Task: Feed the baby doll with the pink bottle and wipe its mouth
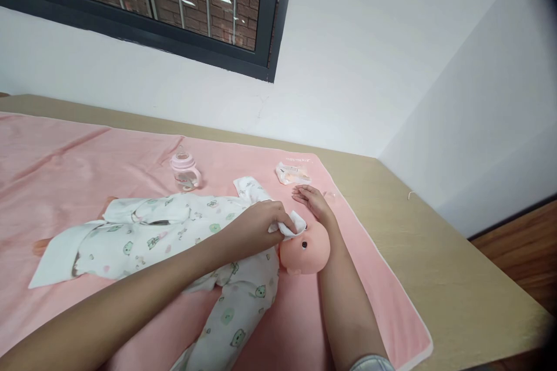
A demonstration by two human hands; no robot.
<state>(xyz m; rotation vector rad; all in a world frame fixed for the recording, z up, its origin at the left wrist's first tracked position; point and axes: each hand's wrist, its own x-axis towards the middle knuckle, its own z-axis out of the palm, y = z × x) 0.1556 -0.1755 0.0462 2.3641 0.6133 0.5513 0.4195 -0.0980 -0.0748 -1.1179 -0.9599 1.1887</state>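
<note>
Left hand (266, 221): fingers pinched on a white cloth (296, 225), which lies against the face of the doll (314, 249), covering part of it below the eyes; one dark eye shows plainly beside the cloth. Right hand (311, 200): fingers extended, nothing seen in its grasp, placed beyond the doll's head with the wrist and forearm alongside the crown. Doll on its back, head between the left hand and the right forearm, legs toward the left of the view; dressed in a white printed outfit (256, 295) with green animal figures, partly hidden under the left forearm. Just past the right fingertips: a clear plastic packet (292, 173), contents not legible. Near the right wrist, a small transparent item, too indistinct to identify. Farther left, beyond the doll's legs: a baby bottle (185, 172), upright, pink collar and side handle. All of these on a pink blanket (365, 278), spread over a pale wooden tabletop (418, 266). Behind: white wall (348, 58) and a dark-framed window (265, 29), with bars and brickwork seen through the glass.
</note>
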